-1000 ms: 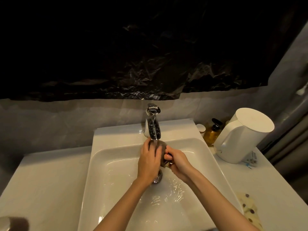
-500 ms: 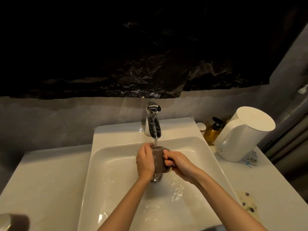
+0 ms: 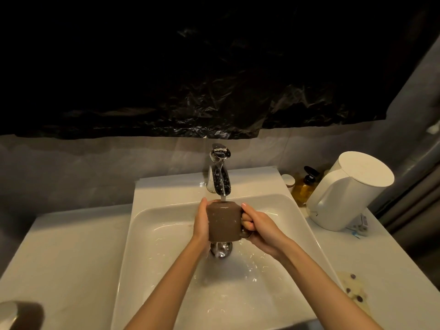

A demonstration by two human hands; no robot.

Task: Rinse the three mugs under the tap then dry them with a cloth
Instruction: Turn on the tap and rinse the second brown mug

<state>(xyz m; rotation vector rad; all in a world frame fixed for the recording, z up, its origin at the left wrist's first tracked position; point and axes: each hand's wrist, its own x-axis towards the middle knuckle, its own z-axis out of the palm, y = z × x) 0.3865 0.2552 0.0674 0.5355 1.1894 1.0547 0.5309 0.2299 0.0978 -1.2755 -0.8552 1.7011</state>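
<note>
Mug (image 3: 223, 222), brown, is held over the sink basin (image 3: 166, 234) directly under the tap (image 3: 220, 177); the water stream lands on its top face. Right hand (image 3: 259, 225) grips the handle, fingers curled through it, thumb up by the top edge. Left hand (image 3: 201, 222) wraps the opposite side of the body. Can't tell if it's rim-up or inverted. Drain (image 3: 221, 250) sits just below, basin wet. Spotted cloth (image 3: 354, 291) lies on the counter at right, well apart; white kettle (image 3: 350, 191) and amber pump bottle (image 3: 303, 186) stand further back.
</note>
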